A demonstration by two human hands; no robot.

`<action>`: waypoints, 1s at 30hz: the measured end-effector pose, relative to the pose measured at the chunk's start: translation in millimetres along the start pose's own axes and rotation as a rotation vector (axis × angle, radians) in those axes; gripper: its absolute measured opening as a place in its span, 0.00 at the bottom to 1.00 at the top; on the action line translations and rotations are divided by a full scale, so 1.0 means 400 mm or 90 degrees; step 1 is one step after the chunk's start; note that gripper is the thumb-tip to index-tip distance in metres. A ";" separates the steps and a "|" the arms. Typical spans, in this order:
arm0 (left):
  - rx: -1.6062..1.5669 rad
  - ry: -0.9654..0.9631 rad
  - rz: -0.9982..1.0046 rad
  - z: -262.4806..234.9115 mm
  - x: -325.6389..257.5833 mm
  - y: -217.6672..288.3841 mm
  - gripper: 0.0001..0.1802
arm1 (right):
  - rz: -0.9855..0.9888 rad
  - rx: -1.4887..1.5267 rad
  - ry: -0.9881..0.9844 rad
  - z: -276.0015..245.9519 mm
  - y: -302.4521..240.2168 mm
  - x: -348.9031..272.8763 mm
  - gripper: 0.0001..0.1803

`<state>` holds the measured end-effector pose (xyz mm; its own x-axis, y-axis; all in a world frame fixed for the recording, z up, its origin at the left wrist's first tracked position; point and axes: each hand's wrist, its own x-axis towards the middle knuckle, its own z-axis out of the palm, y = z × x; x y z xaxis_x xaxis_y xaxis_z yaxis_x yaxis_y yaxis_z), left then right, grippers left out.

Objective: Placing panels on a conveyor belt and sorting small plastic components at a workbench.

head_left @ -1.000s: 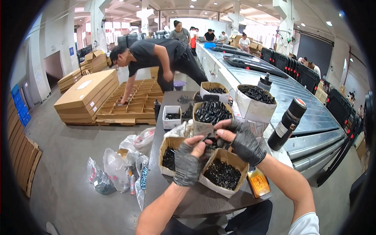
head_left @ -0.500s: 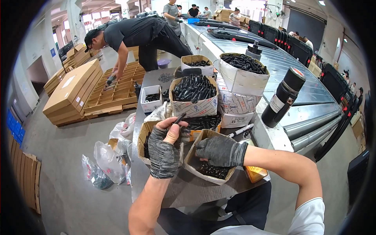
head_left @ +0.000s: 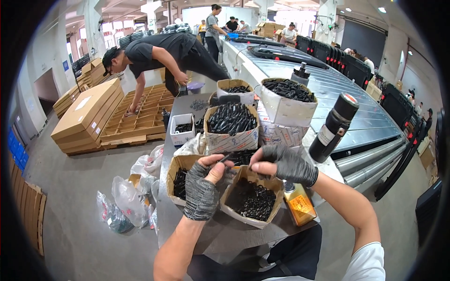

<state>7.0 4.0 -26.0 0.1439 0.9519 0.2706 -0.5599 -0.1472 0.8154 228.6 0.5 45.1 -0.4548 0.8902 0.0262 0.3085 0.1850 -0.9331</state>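
My left hand (head_left: 202,193), in a grey fingerless glove, pinches a short black rod (head_left: 228,157) between thumb and fingertips. My right hand (head_left: 291,165), gloved alike, hovers just to the right of the rod with thumb and finger pressed together; whatever lies between them is too small to make out. Below both hands stands an open cardboard box (head_left: 241,218) of small black rings (head_left: 258,200). Left of it, partly behind my left hand, another carton (head_left: 175,198) holds black parts. Beyond my hands, black rod-like pieces (head_left: 233,118) fill a further box.
An amber bottle (head_left: 301,209) stands right of the ring box. A black cylinder (head_left: 333,127) leans near the metal roller conveyor (head_left: 370,157). Behind are a white box (head_left: 288,108) and a small white bin (head_left: 182,136). At left, a co-worker (head_left: 157,51) bends over a divided carton.
My right hand has risen out of the ring box and moved up toward the rod, uncovering the rings and the amber bottle. My left hand keeps its pinch on the rod, now tilted lower.
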 end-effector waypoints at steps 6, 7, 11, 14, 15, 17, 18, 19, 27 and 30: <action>-0.014 -0.027 -0.033 0.023 -0.019 -0.002 0.13 | 0.014 0.196 0.065 -0.006 -0.025 0.010 0.15; -0.003 -0.039 -0.018 0.024 -0.020 -0.003 0.12 | 0.017 0.238 0.069 -0.002 -0.020 0.013 0.13; 0.031 -0.051 0.024 0.021 -0.021 -0.006 0.12 | 0.001 0.176 0.074 0.007 0.011 0.030 0.17; 0.039 -0.036 0.020 0.026 -0.019 0.006 0.11 | 0.012 0.160 0.097 0.024 -0.018 0.026 0.17; 0.061 -0.029 0.027 0.025 -0.019 0.007 0.11 | 0.016 0.143 0.118 0.029 -0.021 0.026 0.16; 0.054 -0.026 0.027 0.027 -0.017 0.004 0.10 | -0.003 0.079 0.130 0.027 -0.022 0.028 0.16; 0.066 -0.031 0.042 0.024 -0.018 0.000 0.10 | -0.022 0.015 0.141 0.026 -0.021 0.029 0.15; 0.080 -0.036 0.057 0.022 -0.018 -0.003 0.10 | -0.023 0.016 0.141 0.026 -0.011 0.034 0.15; 0.111 0.011 0.078 0.031 -0.016 -0.013 0.10 | -0.226 -0.168 0.218 0.058 0.004 0.033 0.11; 0.124 0.010 0.093 0.017 -0.015 -0.023 0.11 | -0.295 -0.201 0.228 0.076 0.008 0.043 0.09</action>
<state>16.8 -2.1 -31.7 0.0588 0.9204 0.3865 -0.4058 -0.3317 0.8517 196.4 3.9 31.5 -0.3106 0.7628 0.5672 0.4025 0.6461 -0.6485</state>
